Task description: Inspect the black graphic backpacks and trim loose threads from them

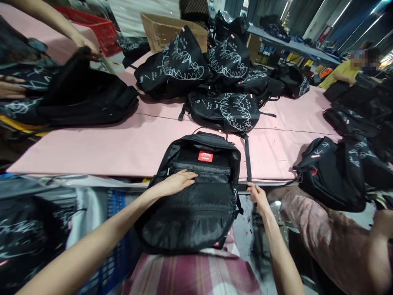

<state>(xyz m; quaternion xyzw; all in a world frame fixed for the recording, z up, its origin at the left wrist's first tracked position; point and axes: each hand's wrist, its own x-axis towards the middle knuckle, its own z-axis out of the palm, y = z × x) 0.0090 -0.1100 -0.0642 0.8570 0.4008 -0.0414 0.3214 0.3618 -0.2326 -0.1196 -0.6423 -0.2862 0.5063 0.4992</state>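
A black backpack lies unzipped at the table's near edge, its front flap folded down over my lap. Inside, a red label shows near the top, above a mesh-edged pocket. My left hand rests on the backpack's inner lining with its fingers stretched out. To the right of the bag, my right hand pinches the lower part of a black strap, which runs up beside the bag to its top.
More black backpacks with white scribble print lie across the pink table. At left, another person's hand holds a backpack open. A neighbour sits close at right by a black backpack. A cardboard box and red crate stand behind.
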